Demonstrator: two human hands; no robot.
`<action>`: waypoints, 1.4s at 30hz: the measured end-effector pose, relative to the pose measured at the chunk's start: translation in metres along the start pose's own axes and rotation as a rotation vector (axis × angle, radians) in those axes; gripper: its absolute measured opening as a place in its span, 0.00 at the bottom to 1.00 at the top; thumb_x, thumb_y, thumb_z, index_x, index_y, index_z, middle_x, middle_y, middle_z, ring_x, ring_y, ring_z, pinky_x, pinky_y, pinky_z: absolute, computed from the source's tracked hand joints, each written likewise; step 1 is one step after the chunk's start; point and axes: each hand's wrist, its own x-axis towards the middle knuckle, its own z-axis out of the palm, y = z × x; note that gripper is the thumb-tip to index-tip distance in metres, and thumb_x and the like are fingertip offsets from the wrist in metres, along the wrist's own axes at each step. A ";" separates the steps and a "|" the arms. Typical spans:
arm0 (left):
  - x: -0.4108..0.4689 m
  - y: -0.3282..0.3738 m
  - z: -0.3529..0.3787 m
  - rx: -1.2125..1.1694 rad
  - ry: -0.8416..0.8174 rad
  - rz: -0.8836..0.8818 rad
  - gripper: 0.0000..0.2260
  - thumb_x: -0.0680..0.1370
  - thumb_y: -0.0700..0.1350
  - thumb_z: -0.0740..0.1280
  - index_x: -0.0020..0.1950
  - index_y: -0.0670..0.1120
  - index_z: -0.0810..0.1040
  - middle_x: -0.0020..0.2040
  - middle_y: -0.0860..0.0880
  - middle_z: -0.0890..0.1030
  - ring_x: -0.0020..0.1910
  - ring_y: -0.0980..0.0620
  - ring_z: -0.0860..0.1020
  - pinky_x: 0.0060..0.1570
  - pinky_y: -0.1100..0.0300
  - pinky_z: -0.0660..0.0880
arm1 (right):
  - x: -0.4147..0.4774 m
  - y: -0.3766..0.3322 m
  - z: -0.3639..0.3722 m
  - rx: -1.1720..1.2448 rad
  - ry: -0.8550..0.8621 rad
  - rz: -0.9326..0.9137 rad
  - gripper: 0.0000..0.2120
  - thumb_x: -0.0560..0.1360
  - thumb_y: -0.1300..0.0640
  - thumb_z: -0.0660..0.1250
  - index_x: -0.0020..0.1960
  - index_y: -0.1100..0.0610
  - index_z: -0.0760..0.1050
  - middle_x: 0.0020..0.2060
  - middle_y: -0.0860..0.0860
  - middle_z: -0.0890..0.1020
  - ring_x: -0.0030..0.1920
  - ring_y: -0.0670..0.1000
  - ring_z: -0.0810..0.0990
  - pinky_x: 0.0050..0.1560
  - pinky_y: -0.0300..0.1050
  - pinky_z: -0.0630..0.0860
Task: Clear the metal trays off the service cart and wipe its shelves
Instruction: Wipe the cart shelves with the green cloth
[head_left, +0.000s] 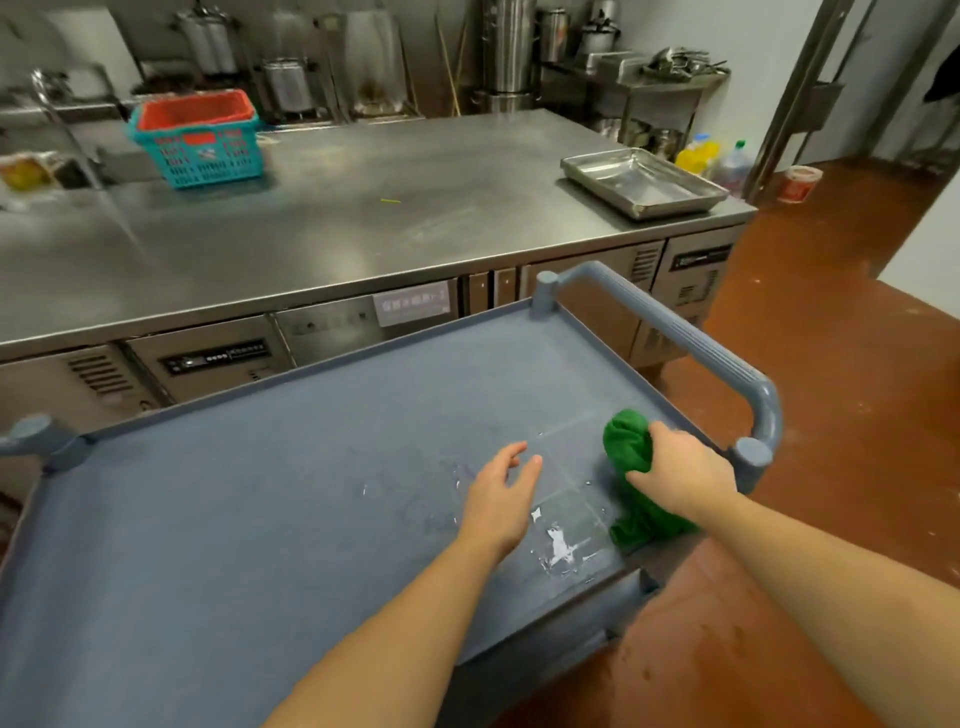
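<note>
Cart shelf (234, 519) is showing seemingly wet streaks (558, 543) near the handle (691, 338), where the right hand (685, 475) is holding a green cloth (626, 447); left hand (501, 493) is hovering, grip wide.

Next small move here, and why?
Probably drag the cloth onto the wet patch near the front edge. The right hand grips it at the shelf's handle end, water glistens just beside it, and the tray already sits on the counter.
</note>
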 end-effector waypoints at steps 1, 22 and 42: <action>0.001 0.002 0.006 0.000 0.012 -0.010 0.17 0.80 0.53 0.63 0.67 0.51 0.73 0.62 0.50 0.76 0.62 0.52 0.74 0.65 0.58 0.68 | 0.003 0.006 0.006 0.004 -0.036 -0.005 0.23 0.73 0.42 0.65 0.61 0.54 0.66 0.56 0.54 0.77 0.55 0.57 0.78 0.50 0.53 0.78; -0.041 -0.023 -0.024 -0.055 0.217 -0.084 0.14 0.81 0.50 0.62 0.66 0.50 0.74 0.58 0.53 0.76 0.55 0.58 0.74 0.53 0.68 0.65 | -0.004 -0.007 0.049 0.157 0.017 0.044 0.21 0.75 0.51 0.65 0.67 0.54 0.68 0.59 0.55 0.77 0.58 0.60 0.76 0.57 0.55 0.74; -0.060 -0.044 -0.069 -0.062 0.227 -0.103 0.15 0.81 0.52 0.61 0.66 0.52 0.74 0.57 0.56 0.75 0.55 0.59 0.73 0.54 0.65 0.66 | -0.022 -0.054 0.051 0.132 -0.003 -0.081 0.16 0.75 0.57 0.63 0.62 0.52 0.71 0.52 0.56 0.80 0.50 0.61 0.78 0.43 0.49 0.73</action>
